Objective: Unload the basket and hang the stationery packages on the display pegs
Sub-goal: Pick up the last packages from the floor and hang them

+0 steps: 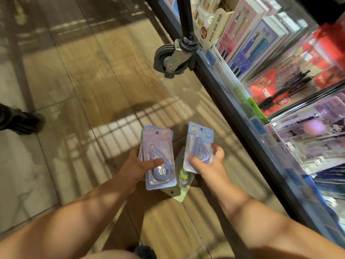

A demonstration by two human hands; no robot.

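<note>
My left hand (136, 165) grips a stack of pale purple blister packs (158, 146), each with a teardrop-shaped tape dispenser; my thumb lies across the top pack. A green pack (182, 182) hangs upside down beneath the stack, between my hands, its hang hole pointing at the floor. My right hand (209, 163) pinches a single blue-and-purple pack (199, 143) of the same kind, upright, thumb on its front. Both hands are held above the wooden floor, left of the display shelves (280, 94). No basket shows.
A black pole on a caster wheel (171, 58) stands against the shelf corner ahead. The display at right is full of pen and stationery packs (257, 38). A dark shoe (20, 120) of another person sits at the left edge. Wooden floor (93, 90) spreads left.
</note>
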